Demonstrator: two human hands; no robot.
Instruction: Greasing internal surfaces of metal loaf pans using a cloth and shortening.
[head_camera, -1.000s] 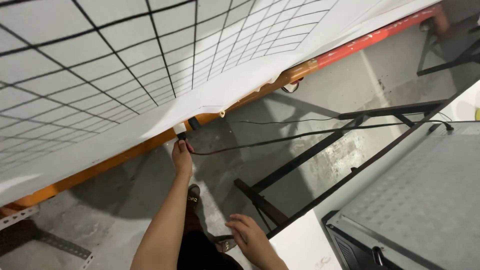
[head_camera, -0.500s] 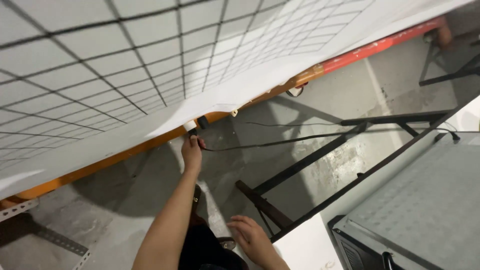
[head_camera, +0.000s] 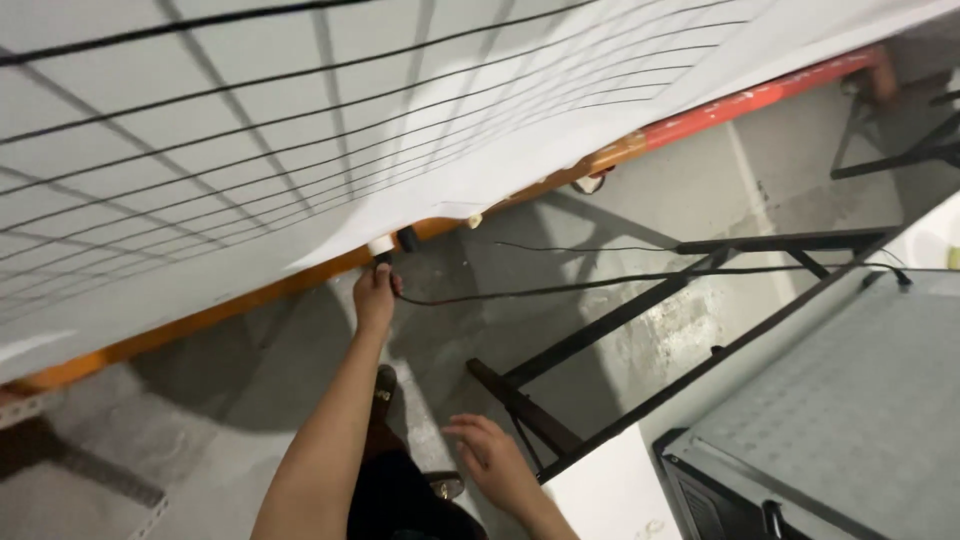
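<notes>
At about 6 o'clock in the head view, nearest the camera, the right hand (head_camera: 492, 458) hangs free with its fingers spread loosely and slightly curled, holding nothing. It is just beside the lower end of a black metal frame (head_camera: 600, 340), whose bars run from there up toward 3 o'clock across the grey concrete floor (head_camera: 690, 200). At 4 to 5 o'clock lies a grey perforated panel (head_camera: 850, 410) with a dark casing at its near edge.

Farther off, near the centre and a little toward 9 o'clock, the left hand (head_camera: 374, 298) reaches up at the end of an outstretched arm. Its fingers are closed around the black connector at the end of a thin black cable (head_camera: 600, 286), right under a small white fitting (head_camera: 381, 246) on the lower edge of a big white panel (head_camera: 200, 170). From the fist the cable stretches out toward 3 o'clock, crossing over the frame to the corner of the perforated panel.

The white panel fills the view from 9 to 1 o'clock, tilted, with a grid of thin dark lines. Behind its lower edge an orange-red beam (head_camera: 730, 102) runs from 8 o'clock up to 2 o'clock.
</notes>
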